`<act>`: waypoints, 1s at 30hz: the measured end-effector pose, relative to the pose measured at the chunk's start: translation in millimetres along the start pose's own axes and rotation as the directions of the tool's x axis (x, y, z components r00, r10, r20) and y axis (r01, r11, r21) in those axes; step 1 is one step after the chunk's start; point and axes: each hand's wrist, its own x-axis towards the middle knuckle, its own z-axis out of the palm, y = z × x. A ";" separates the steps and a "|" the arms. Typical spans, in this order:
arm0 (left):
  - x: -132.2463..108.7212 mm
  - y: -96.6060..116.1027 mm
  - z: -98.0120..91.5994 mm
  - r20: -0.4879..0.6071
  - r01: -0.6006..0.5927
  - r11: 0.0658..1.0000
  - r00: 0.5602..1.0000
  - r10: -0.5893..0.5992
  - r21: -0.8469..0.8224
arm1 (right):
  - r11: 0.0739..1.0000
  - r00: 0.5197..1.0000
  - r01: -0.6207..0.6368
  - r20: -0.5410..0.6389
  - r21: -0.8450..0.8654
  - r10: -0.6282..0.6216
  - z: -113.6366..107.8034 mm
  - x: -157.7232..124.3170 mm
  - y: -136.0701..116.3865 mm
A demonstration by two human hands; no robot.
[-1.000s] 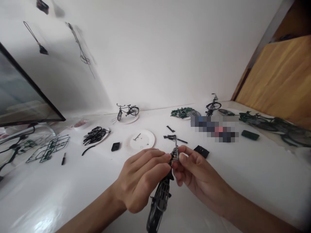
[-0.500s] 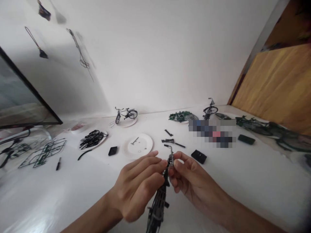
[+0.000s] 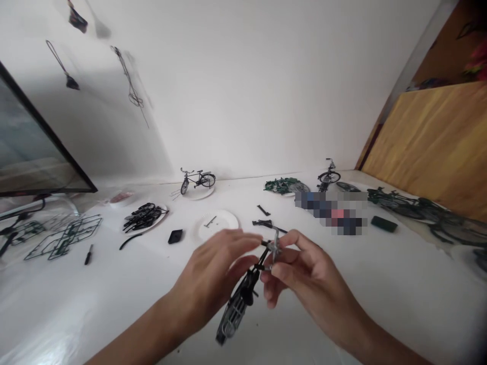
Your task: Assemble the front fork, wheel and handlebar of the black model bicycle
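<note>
Both my hands hold a small black model bicycle part (image 3: pixel 236 304), a wheel with its fork and a grey handlebar stem at the top. My right hand (image 3: pixel 300 274) pinches the grey stem between thumb and fingers. My left hand (image 3: pixel 213 279) is slightly blurred, its fingertips closed on the fork just left of the stem. The wheel hangs down and to the left above the white table (image 3: pixel 114 304).
On the table lie a white paper plate (image 3: pixel 218 223) with small parts, a plate of black parts (image 3: pixel 143 215), green sprue frames (image 3: pixel 63 238), black blocks (image 3: pixel 175 236), finished model bicycles (image 3: pixel 198 180) and a monitor (image 3: pixel 30 147) at left. A wooden panel (image 3: pixel 429 147) stands at right.
The wheel has swung up and leftward, tilting more sideways. My left hand has shifted and blurred, and my right hand has turned its grip on the stem. The view has drifted slightly.
</note>
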 end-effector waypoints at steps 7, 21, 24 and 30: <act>7.4 11.6 -3.0 0.071 0.321 0.911 0.947 -0.314 -0.260 | 0.800 0.853 0.338 -0.197 -0.496 -0.483 -7.9 -7.4 5.4; -3.6 13.3 18.3 -0.110 0.378 0.909 0.910 -0.400 -0.175 | 0.653 0.820 0.409 -0.057 -0.637 -0.569 -2.7 -8.9 24.0; -4.1 12.8 18.5 -0.120 0.348 0.921 0.921 -0.371 -0.173 | 0.649 0.835 0.420 -0.009 -0.634 -0.549 -3.7 -9.2 22.4; -3.6 10.7 15.6 -0.088 0.322 0.930 0.936 -0.341 -0.176 | 0.688 0.874 0.374 -0.011 -0.621 -0.485 -7.9 -8.1 20.2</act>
